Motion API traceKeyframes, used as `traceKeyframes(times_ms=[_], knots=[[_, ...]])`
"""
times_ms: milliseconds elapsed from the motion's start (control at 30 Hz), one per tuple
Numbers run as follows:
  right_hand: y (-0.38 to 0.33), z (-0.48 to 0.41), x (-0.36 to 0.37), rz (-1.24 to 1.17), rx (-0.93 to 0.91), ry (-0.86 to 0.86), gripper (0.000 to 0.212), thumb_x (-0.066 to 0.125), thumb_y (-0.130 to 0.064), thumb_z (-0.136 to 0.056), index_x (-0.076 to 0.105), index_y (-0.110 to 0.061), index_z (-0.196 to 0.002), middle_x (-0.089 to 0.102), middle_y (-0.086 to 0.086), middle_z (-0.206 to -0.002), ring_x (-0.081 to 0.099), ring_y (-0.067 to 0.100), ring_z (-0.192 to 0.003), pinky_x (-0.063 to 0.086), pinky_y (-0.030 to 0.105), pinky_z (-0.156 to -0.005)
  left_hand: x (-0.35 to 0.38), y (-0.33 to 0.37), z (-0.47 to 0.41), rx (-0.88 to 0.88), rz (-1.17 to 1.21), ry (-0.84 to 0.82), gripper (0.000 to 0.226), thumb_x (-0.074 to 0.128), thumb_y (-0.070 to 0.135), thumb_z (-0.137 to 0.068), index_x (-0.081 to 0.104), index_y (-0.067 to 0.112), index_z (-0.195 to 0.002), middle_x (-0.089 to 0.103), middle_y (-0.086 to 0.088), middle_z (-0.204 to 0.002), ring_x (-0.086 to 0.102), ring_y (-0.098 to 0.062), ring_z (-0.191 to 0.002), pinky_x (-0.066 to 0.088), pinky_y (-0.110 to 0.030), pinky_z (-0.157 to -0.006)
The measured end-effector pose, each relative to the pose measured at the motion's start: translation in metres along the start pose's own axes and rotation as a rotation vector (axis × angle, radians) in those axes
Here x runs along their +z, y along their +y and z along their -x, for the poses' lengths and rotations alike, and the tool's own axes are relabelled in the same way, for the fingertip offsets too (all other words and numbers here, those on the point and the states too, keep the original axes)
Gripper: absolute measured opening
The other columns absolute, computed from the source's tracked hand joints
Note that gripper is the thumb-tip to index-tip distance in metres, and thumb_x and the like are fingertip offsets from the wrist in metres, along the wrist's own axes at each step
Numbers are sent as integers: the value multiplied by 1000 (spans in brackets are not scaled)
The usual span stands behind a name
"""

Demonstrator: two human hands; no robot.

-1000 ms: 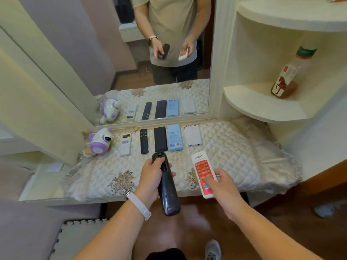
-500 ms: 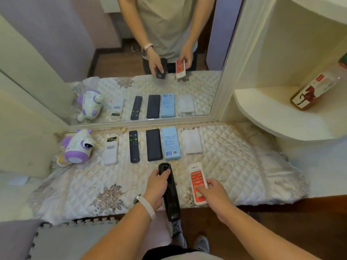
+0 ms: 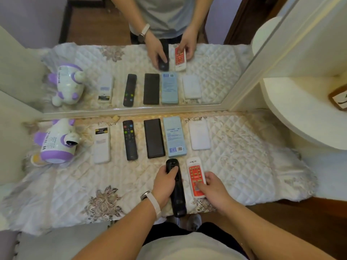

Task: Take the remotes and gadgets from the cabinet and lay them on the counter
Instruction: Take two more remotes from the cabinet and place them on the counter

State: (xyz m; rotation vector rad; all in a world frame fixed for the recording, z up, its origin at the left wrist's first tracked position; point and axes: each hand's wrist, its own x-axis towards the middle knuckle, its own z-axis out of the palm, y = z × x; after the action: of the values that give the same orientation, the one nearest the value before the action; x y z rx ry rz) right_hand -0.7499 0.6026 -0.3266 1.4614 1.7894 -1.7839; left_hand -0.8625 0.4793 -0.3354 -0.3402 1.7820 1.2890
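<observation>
A long black remote [image 3: 176, 186] is being held by the left hand [image 3: 165, 184], with the fingers wrapped over its upper part; its near end is reaching past the front edge of the worktop [image 3: 56, 199]. Whether it is resting on the cloth or is lifted a little cannot be told. A white remote with a red button panel [image 3: 195, 177] is being gripped at its lower half by the right hand [image 3: 216, 190], with the thumb lying on the red panel. The grip of each hand is closed on its own remote. The two remotes are lying just beside each other, near the front of the worktop, which is covered by a quilted cream cloth [image 3: 244, 162].

Behind them, a row of things is being kept along the mirror [image 3: 216, 68]: a white remote with a small screen [image 3: 101, 145], a slim black remote with coloured buttons [image 3: 130, 140], a plain black slab [image 3: 154, 138], a light blue box-like gadget with a barcode [image 3: 174, 136] and a white flat gadget [image 3: 199, 135]. The tip of the long black remote is coming very near the blue gadget, so little free space is being left ahead of it. At the left end, a purple and white toy robot [image 3: 56, 141] is lying on its side. On the right, a rounded cream shelf [image 3: 300, 117] is hanging over the corner of the worktop, well apart from the hands.
</observation>
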Motion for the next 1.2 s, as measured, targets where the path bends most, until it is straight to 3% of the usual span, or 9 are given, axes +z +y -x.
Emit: traceKeyframes(times_ms=[200,367,600,700,800,933,1033,1100,1200], knots=[[4,-2,5,279,-103,34,19,64,-23,-90,53,-25,-105,67,-9,-97,65,4,-83,48,18,-66,1,-4,-5,46,-105,25,14,57,33,-94,58,20,-99,68,-5,-95,66,-21,-86,56,-43,-81],[4,-3,-3,524,-184,31,29,60,-37,-89,51,-25,-114,62,-11,-95,63,9,-82,48,27,-70,1,-5,1,159,-302,101,13,59,29,-94,54,18,-98,61,3,-85,58,-7,-74,40,-23,-56],[2,0,-24,670,-233,15,39,56,-44,-90,49,-22,-121,59,-9,-89,59,8,-77,50,33,-68,-5,-8,24,190,-392,197,29,56,29,-92,54,18,-119,64,0,-107,61,-17,-93,50,-33,-81],[-6,4,-36,687,-296,-27,45,55,-44,-91,49,-20,-129,61,-3,-106,61,13,-89,52,35,-78,-6,-8,43,186,-374,247,38,56,29,-94,52,15,-129,62,-2,-118,58,-17,-101,45,-29,-85],[-20,7,-46,784,-441,-83,43,52,-43,-93,53,-19,-128,58,2,-124,59,18,-104,49,34,-83,-5,-12,68,229,-365,332,43,60,30,-92,53,16,-132,60,-2,-128,56,-15,-111,42,-26,-90],[-40,12,-54,979,-728,-131,43,46,-45,-95,53,-19,-129,56,2,-126,50,21,-114,46,39,-93,-3,-17,109,376,-485,467,49,60,31,-93,49,18,-138,52,2,-139,48,-14,-127,36,-26,-104],[-53,20,-52,1080,-955,-141,48,41,-46,-95,53,-19,-133,53,1,-134,46,22,-122,40,38,-101,-5,-23,135,465,-629,538,47,57,33,-94,49,18,-138,51,2,-140,44,-15,-130,28,-22,-104],[-61,26,-48,1121,-1060,-161,54,35,-50,-93,51,-20,-135,51,1,-138,43,23,-127,37,39,-104,-8,-26,149,492,-706,591,47,53,38,-95,51,18,-137,51,0,-141,43,-17,-131,29,-27,-107],[-69,42,-36,1155,-1222,-220,49,42,-46,-95,54,-18,-134,53,2,-137,46,25,-125,39,41,-101,-13,-35,174,499,-797,698,51,47,45,-91,53,20,-136,51,0,-142,42,-20,-133,29,-36,-110]])
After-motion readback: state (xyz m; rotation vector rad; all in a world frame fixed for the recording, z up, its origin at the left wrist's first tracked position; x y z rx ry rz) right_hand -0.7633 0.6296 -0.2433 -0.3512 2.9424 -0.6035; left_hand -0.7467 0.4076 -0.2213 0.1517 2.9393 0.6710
